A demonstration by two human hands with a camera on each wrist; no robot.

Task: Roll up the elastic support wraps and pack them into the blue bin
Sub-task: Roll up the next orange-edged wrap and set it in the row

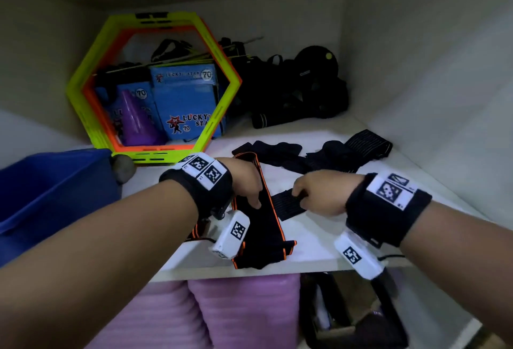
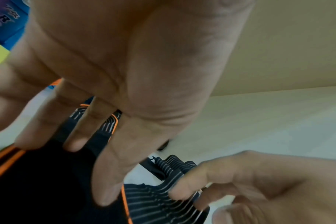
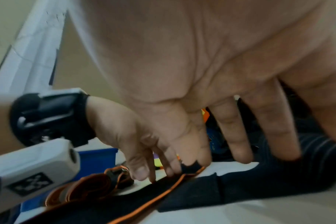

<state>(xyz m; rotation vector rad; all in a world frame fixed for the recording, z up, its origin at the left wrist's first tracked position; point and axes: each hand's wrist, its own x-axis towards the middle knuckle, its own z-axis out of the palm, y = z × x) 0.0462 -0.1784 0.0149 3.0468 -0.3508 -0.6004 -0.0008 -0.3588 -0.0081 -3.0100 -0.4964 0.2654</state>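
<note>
A black wrap with orange trim point(image 1: 266, 237) point(image 2: 38, 181) point(image 3: 125, 201) lies lengthwise on the white shelf point(image 1: 319, 248), its near end at the front edge. My left hand point(image 1: 255, 201) point(image 2: 77, 144) point(image 3: 144, 159) presses on it with straight fingers. Just to the right, my right hand point(image 1: 301, 198) point(image 2: 240, 181) pinches the end of a black ribbed wrap point(image 1: 286, 205) point(image 2: 153, 201), which bunches under the fingers. The blue bin point(image 1: 69, 182) point(image 3: 98, 157) stands at the left; its inside is not visible.
More black wraps point(image 1: 277, 151) and a striped one point(image 1: 366, 143) lie further back. Green and orange hexagon rings point(image 1: 219, 115), blue boxes point(image 1: 188, 104), a purple cone point(image 1: 136, 121) and black gear point(image 1: 299, 93) fill the rear. A grey ball point(image 1: 122, 168) sits by the bin. Pink mats point(image 1: 244, 312) lie below.
</note>
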